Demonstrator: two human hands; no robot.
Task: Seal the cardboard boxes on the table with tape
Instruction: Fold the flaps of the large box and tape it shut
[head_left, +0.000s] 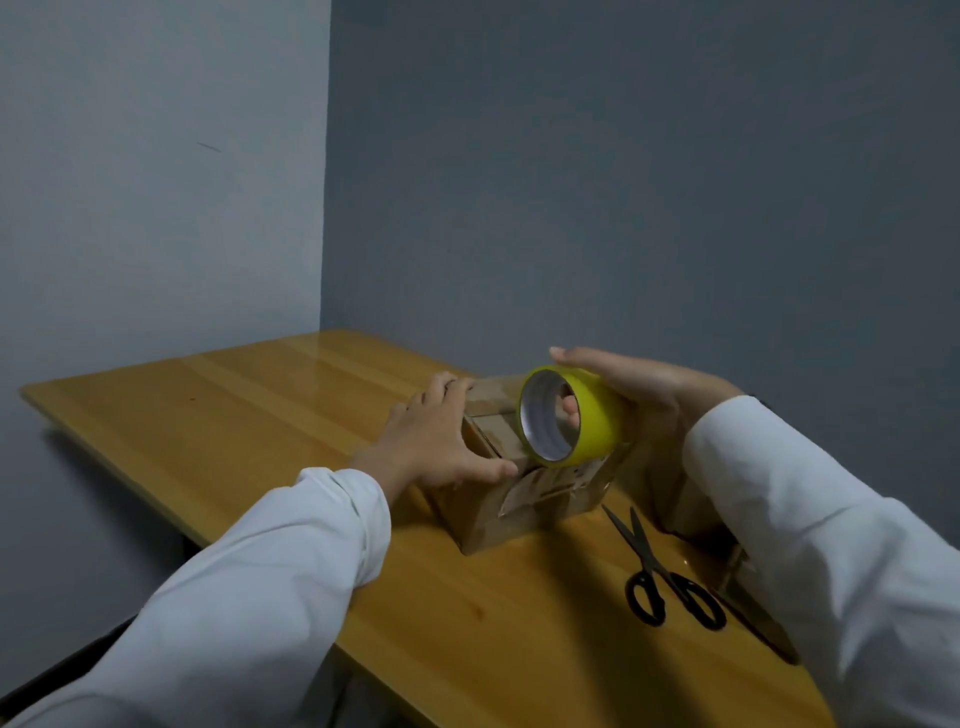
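A small cardboard box (498, 506) stands on the wooden table (249, 415), its top flaps closed, with clear tape on its near side. My left hand (441, 436) lies over the box's left top edge, fingers spread across the flaps and thumb on the near edge. My right hand (628, 389) grips a yellow roll of tape (582, 415) just above the box's right side, fingers through the core and thumb over the top. A second cardboard box (670, 483) sits behind my right forearm, mostly hidden.
Black scissors (660, 571) lie shut on the table right of the box, handles toward me. Grey walls meet in a corner behind the table. The table's left and near edges drop off to the floor.
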